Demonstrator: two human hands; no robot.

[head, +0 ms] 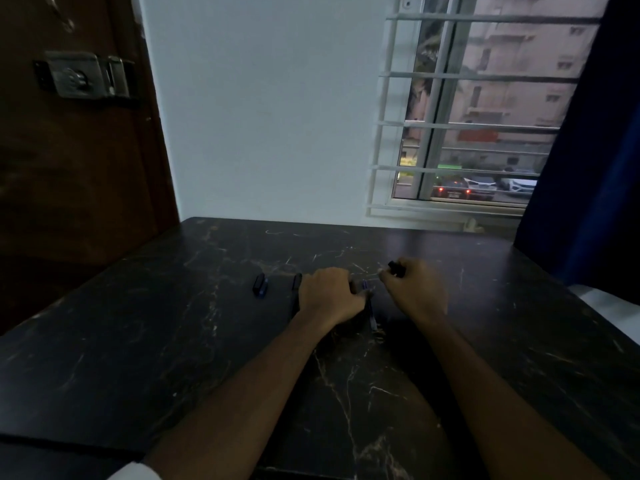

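The right hand [412, 289] pinches a small black cap [396, 268] at its fingertips, raised just above the dark worktop [173, 341]. Beside it the left hand [329, 296] curls knuckles-up, its fingertips at a blue pen [371, 308] lying between the two hands; the dim light hides whether it grips it. Left of that hand lie a dark pen [296, 282] and, a little farther, a short black-and-blue piece [260, 285].
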